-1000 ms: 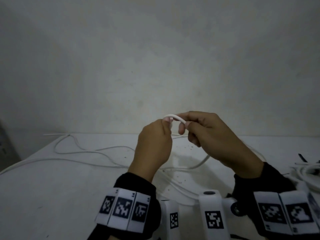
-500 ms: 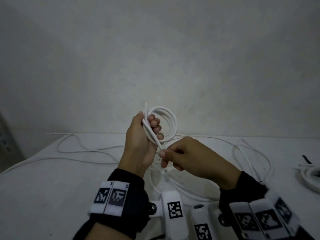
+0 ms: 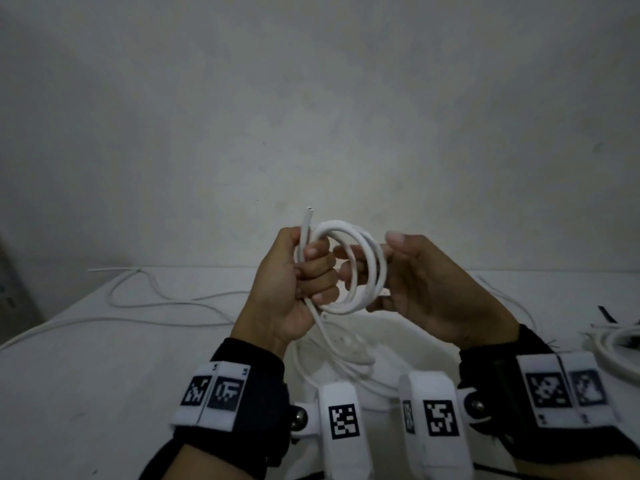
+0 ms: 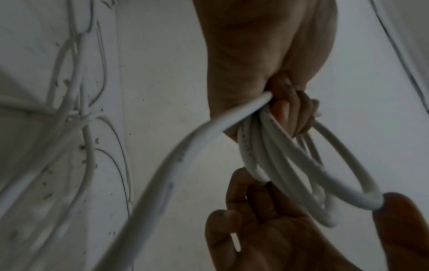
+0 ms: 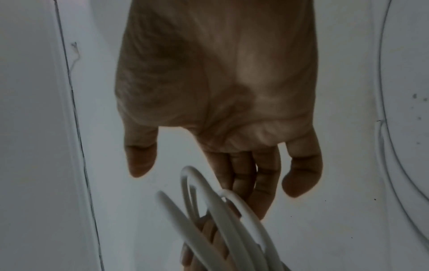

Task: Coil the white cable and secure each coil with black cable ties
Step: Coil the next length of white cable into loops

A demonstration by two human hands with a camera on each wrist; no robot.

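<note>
My left hand (image 3: pixel 308 275) holds a small coil of white cable (image 3: pixel 367 254) up above the table, fingers curled round its left side (image 4: pixel 297 117). The cable's cut end (image 3: pixel 307 216) sticks up past the thumb. My right hand (image 3: pixel 408 275) is at the coil's right side, thumb up, with straight fingers (image 5: pixel 255 183) reaching in behind the loops (image 5: pixel 218 216) and touching them without gripping. From the left fist the rest of the cable (image 3: pixel 329 337) hangs down to the table. A black cable tie (image 3: pixel 606 315) lies at the far right.
Loose white cable (image 3: pixel 156 299) trails in curves across the white table (image 3: pixel 86 375) to the left and behind my hands. Another white coil (image 3: pixel 620 344) lies at the right edge. A bare wall stands close behind the table.
My right hand let go of the strand it pinched below the coil and rose to the coil's right side with its fingers straight. The left hand kept its grip on the coil.
</note>
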